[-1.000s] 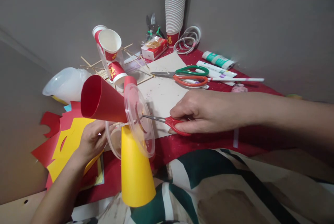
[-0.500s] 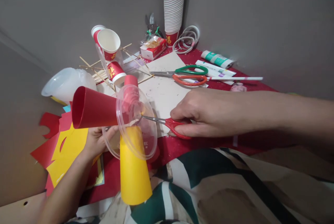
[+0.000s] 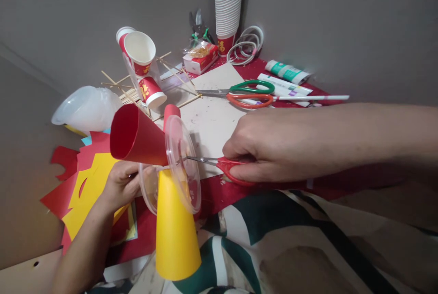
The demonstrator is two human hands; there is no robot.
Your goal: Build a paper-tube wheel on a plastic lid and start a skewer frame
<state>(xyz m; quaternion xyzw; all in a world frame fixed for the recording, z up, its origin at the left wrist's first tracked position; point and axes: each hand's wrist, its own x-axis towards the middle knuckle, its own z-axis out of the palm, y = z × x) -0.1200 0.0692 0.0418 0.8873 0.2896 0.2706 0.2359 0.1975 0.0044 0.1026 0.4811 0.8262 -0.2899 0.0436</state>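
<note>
My right hand (image 3: 256, 148) grips small red-handled scissors (image 3: 227, 164), their tips at the middle of a clear plastic lid (image 3: 195, 193). Whether the tips pierce the lid, I cannot tell. My left hand (image 3: 123, 182) is closed on a second clear lid (image 3: 147, 196) at its left; some of its fingers are hidden. Between the two lids, paper cones stick outward: a red cone (image 3: 137, 136) to the left, a yellow cone (image 3: 178, 234) downward over my lap and a smaller pink-red cone (image 3: 171, 111) upward.
Larger scissors (image 3: 249, 93) lie on a pale board (image 3: 215, 125). Behind are joined paper cups (image 3: 140, 52), thin wooden sticks (image 3: 128, 97), a tall cup stack (image 3: 227, 2), pruners (image 3: 199, 29) and coiled white cord (image 3: 244, 45). Yellow paper (image 3: 78, 212) and red scraps lie left; tubes (image 3: 287, 72) lie right.
The lids and cones have turned; the front lid appears narrower, and the red cone has moved right with its opening more toward me. The small scissors stay at the lid's middle.
</note>
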